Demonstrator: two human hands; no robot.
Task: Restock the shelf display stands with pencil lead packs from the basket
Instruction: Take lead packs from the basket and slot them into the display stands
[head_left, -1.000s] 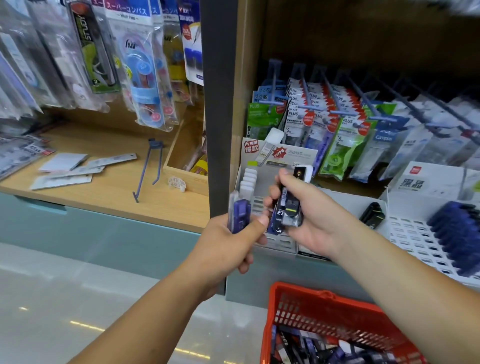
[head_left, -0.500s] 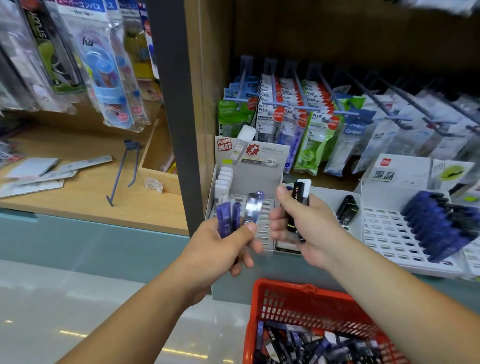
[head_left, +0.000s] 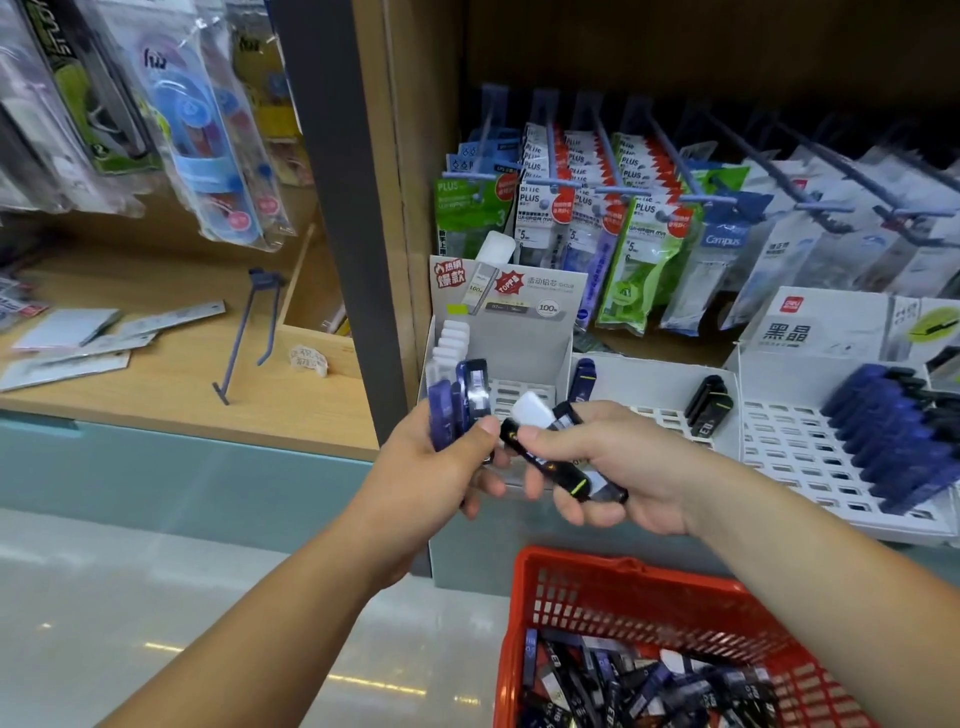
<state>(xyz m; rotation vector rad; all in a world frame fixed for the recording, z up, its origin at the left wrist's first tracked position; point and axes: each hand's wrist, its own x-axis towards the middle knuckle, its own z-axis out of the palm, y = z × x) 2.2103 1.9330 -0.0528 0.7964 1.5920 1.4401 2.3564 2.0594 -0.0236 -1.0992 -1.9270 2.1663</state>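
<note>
My left hand grips a few blue pencil lead packs upright, just in front of the left white display stand. My right hand holds black and white lead packs lying across its fingers, touching the left hand. The red basket below my hands holds several loose lead packs. A middle stand holds a black pack. The right stand carries a row of blue packs.
Hanging correction tape packs on blue hooks fill the back of the shelf above the stands. A dark upright post divides the shelving. On the left wooden shelf lie a loose blue hook and flat cards.
My right hand has tilted its packs from upright to lying flat and lowered slightly. The left hand's blue packs stand a bit higher. The view has shifted a little left.
</note>
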